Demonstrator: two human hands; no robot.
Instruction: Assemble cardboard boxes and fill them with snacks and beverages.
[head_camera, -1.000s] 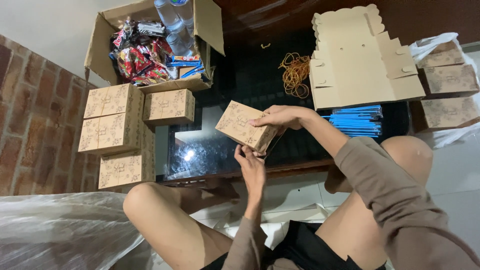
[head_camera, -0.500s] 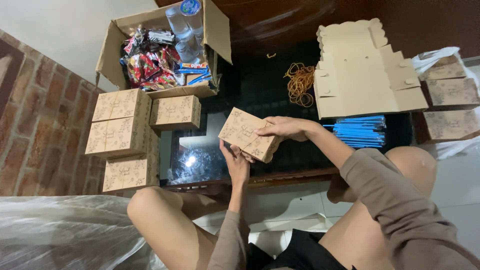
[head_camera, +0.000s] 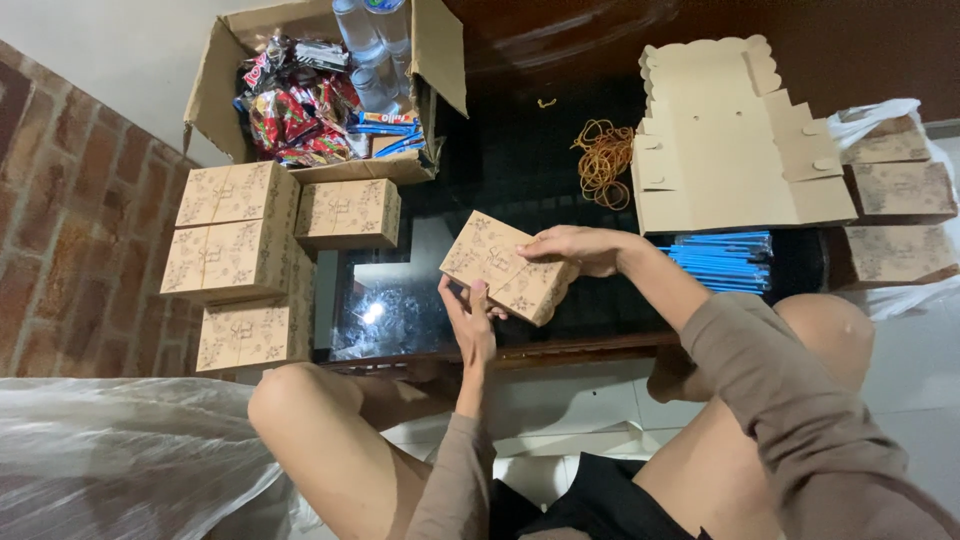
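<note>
The box, a small closed kraft carton with a pale printed pattern, was held tilted just above the dark glass table, near its front edge. The left hand gripped it from below, fingers curled up against the near side. The right hand clasped its right end, fingers spread over the top corner. Both hands were closed on the box; neither was free.

To the left stood a stack of finished boxes of the same kind, some bound with thin bands, reaching down beside the table's edge. Behind them an open carton held snack packets and water bottles. A heap of rubber bands lay further back on the glass, with flat unfolded box blanks beside it and a bundle of blue packets in front of those. More boxes sat at the far right on a white bag.

As a judgement: the box hung over the table's edge and was tilted, so a slackened grip could have let it slip to the floor or the lid pop open. The left-hand stack looked tall and uneven; a nudge from a knee might have toppled it.
</note>
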